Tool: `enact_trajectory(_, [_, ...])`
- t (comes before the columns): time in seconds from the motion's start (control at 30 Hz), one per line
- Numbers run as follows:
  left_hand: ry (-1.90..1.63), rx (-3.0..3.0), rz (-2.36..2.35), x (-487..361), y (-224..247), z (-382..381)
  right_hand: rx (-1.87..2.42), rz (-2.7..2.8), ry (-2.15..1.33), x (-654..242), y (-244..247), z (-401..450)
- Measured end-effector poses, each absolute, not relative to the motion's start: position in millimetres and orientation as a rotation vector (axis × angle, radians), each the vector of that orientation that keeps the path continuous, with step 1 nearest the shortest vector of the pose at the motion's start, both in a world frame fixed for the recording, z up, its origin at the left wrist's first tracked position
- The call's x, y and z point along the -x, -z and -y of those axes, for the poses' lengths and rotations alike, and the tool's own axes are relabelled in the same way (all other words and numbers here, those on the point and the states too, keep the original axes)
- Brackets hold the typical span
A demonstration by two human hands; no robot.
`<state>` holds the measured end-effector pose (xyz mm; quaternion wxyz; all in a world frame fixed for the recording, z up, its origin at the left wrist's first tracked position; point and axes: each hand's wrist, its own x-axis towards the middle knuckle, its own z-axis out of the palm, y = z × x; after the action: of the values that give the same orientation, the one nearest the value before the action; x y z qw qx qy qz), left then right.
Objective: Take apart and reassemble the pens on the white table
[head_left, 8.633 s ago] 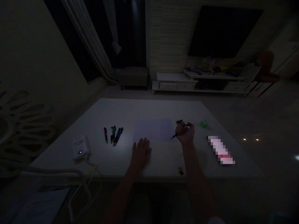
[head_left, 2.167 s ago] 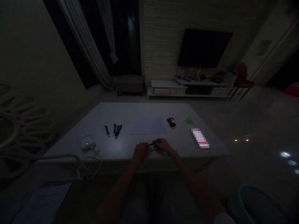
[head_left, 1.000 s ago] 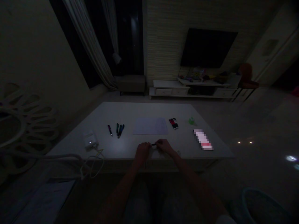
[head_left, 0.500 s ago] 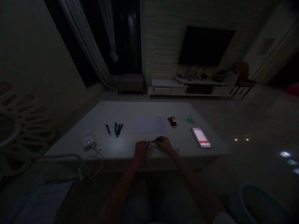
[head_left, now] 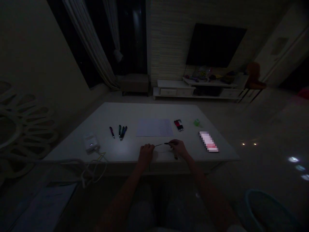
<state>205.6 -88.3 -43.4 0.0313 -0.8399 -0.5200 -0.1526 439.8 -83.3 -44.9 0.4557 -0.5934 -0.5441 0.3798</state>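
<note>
My right hand (head_left: 177,147) is shut on a thin dark pen or refill (head_left: 161,145), which points left across the white table (head_left: 116,112). Its tip ends close to my left hand (head_left: 146,154), which rests curled at the table's near edge. Anything inside that hand is hidden. A small dark object (head_left: 176,157) lies just below my right hand. Beyond my hands lies a sheet of paper (head_left: 154,127). To its right are red-and-black pens (head_left: 178,125); to its left stand several dark pens (head_left: 122,132).
On the table are a white plug-in device (head_left: 91,142) with pale cables (head_left: 94,170) trailing over the near edge, a small green object (head_left: 196,122) and a pixelated pink-white item (head_left: 209,141). A teal basket rim (head_left: 265,206) sits on the floor at lower right.
My right hand has moved right, away from my left hand, and the thin dark pen now shows longer between them. My head view has shifted slightly.
</note>
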Motion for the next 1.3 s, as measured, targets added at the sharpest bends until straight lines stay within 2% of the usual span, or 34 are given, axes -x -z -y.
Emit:
enact_trajectory(0.2, [0.488,2.603,1.576,-205.7,43.9,87.2,1.601,1.387,-0.641,-471.6,51.9,72.3])
enact_trajectory(0.43, [0.442,2.586,1.613,-205.8,40.0,90.6,1.534,1.543,-0.656,-409.8,51.8,30.7])
enact_trajectory(0.6, [0.438,2.598,1.6,-205.6,40.6,90.3,1.522,1.561,-0.591,-410.8,53.7,29.8])
enact_trajectory(0.97, [0.376,2.633,1.591,-206.6,40.8,89.1,1.372,1.8,-0.809,-407.2,40.0,65.2])
enact_trajectory(1.3, [0.354,2.679,1.575,-205.6,39.2,89.4,1.384,1.732,-0.846,-414.4,44.6,75.5])
